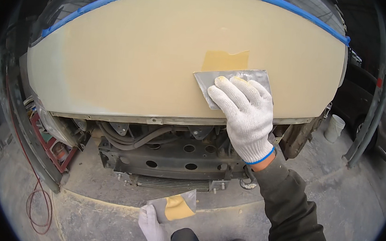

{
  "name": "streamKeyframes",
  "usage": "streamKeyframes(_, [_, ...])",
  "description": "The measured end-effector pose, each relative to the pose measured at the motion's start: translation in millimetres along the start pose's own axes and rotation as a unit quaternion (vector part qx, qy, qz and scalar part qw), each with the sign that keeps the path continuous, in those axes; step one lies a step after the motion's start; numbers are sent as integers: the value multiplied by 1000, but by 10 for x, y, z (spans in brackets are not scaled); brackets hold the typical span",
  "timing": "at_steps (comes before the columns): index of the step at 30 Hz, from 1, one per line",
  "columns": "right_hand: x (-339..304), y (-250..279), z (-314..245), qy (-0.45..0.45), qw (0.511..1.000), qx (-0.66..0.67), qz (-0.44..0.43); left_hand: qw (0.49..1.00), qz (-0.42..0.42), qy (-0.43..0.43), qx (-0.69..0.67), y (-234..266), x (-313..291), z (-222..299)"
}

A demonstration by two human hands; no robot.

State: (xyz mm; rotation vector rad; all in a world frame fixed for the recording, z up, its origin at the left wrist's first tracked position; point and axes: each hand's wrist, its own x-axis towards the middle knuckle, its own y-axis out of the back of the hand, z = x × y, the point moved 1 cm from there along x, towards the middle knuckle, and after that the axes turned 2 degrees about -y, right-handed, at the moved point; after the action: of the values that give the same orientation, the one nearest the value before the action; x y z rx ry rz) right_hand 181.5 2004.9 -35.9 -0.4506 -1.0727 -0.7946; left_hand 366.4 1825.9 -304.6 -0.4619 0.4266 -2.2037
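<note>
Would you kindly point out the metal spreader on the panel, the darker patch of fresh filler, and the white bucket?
Metal spreader point(247, 77), head view, bare upper blade.
Fresh filler patch point(225, 60), head view, its middle.
White bucket point(335, 128), head view, its side wall.

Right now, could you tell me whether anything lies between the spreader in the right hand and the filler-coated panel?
Nothing visible does: the right hand presses the metal spreader flat on the tan panel, just below a darker fresh filler patch.

Right hand point(244, 117) with spreader point(233, 85) on filler-coated panel point(129, 64)
</note>
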Motion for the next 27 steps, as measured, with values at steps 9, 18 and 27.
streamKeyframes(9, [-755, -43, -307, -26, 999, 28, -35, 1000, -2, -4, 1, -2, -57, 6])
streamKeyframes(18, [-785, 798, -582, -302, 852, 405, -140, 978, -202, -34, 32, -388, 158, 165])
streamKeyframes(27, [-1041, 1230, -213, -375, 672, 468, -434, 977, -189, -97, -2, -1006, 149, 430])
